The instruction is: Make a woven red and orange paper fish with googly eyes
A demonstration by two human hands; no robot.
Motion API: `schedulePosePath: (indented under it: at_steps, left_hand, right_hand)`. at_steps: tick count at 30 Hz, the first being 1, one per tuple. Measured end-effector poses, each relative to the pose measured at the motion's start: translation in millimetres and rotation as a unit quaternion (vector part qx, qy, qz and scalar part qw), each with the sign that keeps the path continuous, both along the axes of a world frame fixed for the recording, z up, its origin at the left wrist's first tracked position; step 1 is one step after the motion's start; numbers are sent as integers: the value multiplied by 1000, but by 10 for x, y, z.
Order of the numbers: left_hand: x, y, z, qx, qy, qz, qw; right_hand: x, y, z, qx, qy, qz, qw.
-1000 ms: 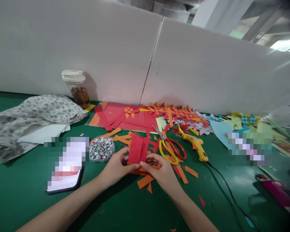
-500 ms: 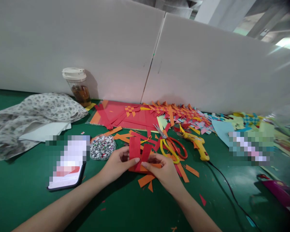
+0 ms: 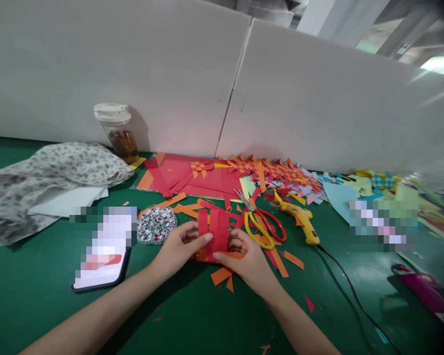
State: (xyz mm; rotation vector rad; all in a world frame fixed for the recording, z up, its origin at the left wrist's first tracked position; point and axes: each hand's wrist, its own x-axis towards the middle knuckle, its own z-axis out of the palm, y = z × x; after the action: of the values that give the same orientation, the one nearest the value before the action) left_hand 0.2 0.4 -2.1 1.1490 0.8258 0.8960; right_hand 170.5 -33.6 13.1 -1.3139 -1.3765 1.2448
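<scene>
Red and orange paper strips, laid across one another, are held up between my two hands at the middle of the table. My left hand pinches their left side, thumb in front and fingers behind. On the right side, my right hand grips the strips near the lower orange one, its thumb on the front. Scissors with yellow and red handles lie just beyond my right hand. A round clear case of googly eyes sits left of my left hand. Loose orange scraps lie below the strips.
A yellow glue gun with a black cord lies at the right. A phone rests at the left, near a patterned cloth and a lidded cup. Woven paper fish pile against the white partition.
The red strips between my hands have shifted: the wide one now stands at the right and a narrower one at the left. Both hands keep nearly the same place.
</scene>
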Motion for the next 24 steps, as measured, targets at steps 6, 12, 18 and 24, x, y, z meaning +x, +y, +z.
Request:
schedulePosePath:
  at_steps: [6,12,18,24]
  left_hand:
    - [-13,10,-24,-28,21,4,999]
    - [-20,15,-100,-9,31,2,999]
    - [-20,4,-61,3,56,-9,998]
    - [-12,12,-111,11,48,-23,998]
  right_hand:
    - [25,16,23,-9,22,-46,999]
    - [34,25,37,-19,24,-74,997]
    - [39,23,28,-16,18,-51,998]
    - [22,23,35,-18,11,-41,999]
